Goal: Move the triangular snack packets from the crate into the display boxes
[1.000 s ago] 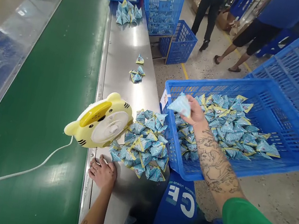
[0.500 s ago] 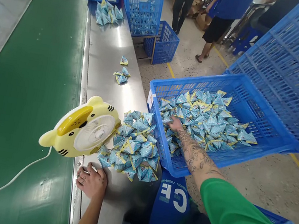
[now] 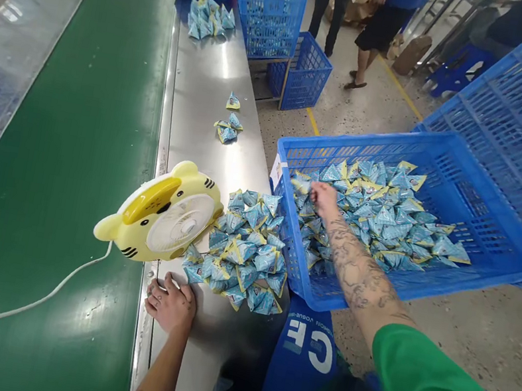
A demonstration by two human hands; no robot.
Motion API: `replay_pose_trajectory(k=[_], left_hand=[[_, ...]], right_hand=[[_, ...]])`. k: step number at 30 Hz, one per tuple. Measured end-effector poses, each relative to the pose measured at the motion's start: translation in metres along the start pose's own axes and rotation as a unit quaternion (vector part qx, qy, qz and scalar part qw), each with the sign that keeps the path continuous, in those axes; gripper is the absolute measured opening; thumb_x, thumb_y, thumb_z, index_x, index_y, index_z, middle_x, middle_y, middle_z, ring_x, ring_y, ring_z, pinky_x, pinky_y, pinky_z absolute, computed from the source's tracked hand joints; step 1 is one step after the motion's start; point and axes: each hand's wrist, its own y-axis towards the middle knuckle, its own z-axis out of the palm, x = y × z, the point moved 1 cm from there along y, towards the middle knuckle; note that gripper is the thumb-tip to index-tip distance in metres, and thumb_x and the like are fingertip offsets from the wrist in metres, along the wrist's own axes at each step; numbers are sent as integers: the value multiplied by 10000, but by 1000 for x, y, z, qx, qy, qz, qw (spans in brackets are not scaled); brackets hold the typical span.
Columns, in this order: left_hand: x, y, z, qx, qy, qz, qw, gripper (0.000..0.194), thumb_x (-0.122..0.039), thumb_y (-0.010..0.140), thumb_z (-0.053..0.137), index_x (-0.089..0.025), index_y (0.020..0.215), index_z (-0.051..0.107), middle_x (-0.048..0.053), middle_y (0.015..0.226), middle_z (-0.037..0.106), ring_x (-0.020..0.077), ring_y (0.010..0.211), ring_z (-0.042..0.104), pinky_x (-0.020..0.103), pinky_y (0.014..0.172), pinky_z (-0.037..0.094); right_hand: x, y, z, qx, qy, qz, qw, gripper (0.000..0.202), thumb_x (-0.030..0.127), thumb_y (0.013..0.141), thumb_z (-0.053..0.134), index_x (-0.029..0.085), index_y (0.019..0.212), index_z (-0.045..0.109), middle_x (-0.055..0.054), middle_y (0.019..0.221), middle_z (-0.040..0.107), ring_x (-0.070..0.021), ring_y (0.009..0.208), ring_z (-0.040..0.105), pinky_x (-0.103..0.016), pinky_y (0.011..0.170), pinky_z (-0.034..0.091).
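1. Right hand [image 3: 325, 198]: tattooed forearm stretched toward 12 o'clock into the blue crate [image 3: 473, 192], fingers curled down among the packets [image 3: 383, 214]; whether it pinches one cannot be told.
2. Left hand [image 3: 171, 304]: palm down, fingers spread flat on the steel table [image 3: 207, 98].
3. Packet pile [image 3: 246, 247]: at 1 o'clock of the left hand, touching the yellow fan [image 3: 164, 212].

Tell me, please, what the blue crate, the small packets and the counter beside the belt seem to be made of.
Blue crate: moulded plastic, lattice walls. Packets: probably glossy printed film; they shine and crease. Counter: likely stainless steel, brushed grey with reflections.
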Motion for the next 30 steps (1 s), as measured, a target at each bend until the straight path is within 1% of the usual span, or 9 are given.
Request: replay_pose_trajectory(k=[3,6,8,10,14,18,21,24,30], left_hand=[[-1,0,-1,4,1,-7,1000,543,-327,945,439,-132,1447,504,239,1565,373,394,1399,398,594,1138,315],[0,0,0,8,-1,-11,1000,546,-329,947,440,-140,1456,496,234,1568,373,384,1407,392,589,1145,308],[1,0,1,9,-2,-12,1000,544,-332,951,438,-144,1458,496,231,1571,371,381,1414,386,586,1149,306],[1,0,1,5,-1,-11,1000,544,-335,956,428,-137,1458,497,230,1574,367,382,1421,379,582,1156,300],[1,0,0,3,2,-6,1000,551,-348,969,402,-126,1464,492,230,1575,363,378,1425,375,570,1170,283],[2,-1,2,2,-6,-10,1000,545,-356,963,420,-137,1454,504,223,1585,354,379,1427,372,565,1174,275],[3,-2,5,-5,-12,-14,1000,546,-363,959,427,-140,1450,509,228,1574,366,382,1428,374,581,1171,271],[4,-2,6,-3,-18,-12,1000,548,-372,960,431,-136,1447,511,232,1566,376,389,1425,377,598,1160,280],[2,-2,6,-20,-9,-4,1000,526,-350,974,411,-135,1442,517,231,1564,383,391,1397,412,601,1152,297]], right_hand=[[36,2,-21,11,180,-55,982,294,439,872,604,224,727,465,52,599,484,-75,515,407,-191,515,411],[63,-17,-22,95,395,-108,907,411,469,734,781,222,712,454,72,571,450,-52,465,368,-173,425,335],[75,-34,-13,144,437,-120,880,459,477,663,845,217,706,469,81,555,453,-42,445,370,-169,413,338],[82,-46,-1,181,425,-129,878,475,494,634,866,212,695,489,81,533,459,-44,440,395,-175,425,364],[72,-38,14,216,281,-125,927,423,571,729,781,201,763,580,44,546,533,-76,456,459,-196,417,345],[27,-13,9,115,-64,-76,988,404,541,950,507,173,1065,627,-34,780,683,-110,608,577,-216,510,428],[-23,-16,5,91,-277,-7,956,374,389,970,513,119,1215,599,-131,1061,715,-163,893,656,-274,759,531],[-66,-30,14,145,-353,31,924,471,310,864,706,102,1273,601,-180,1255,659,-222,1092,634,-377,965,524],[-94,-34,46,240,-451,57,858,372,393,940,647,156,1226,643,-104,1286,645,-216,1160,627,-455,1015,547]])
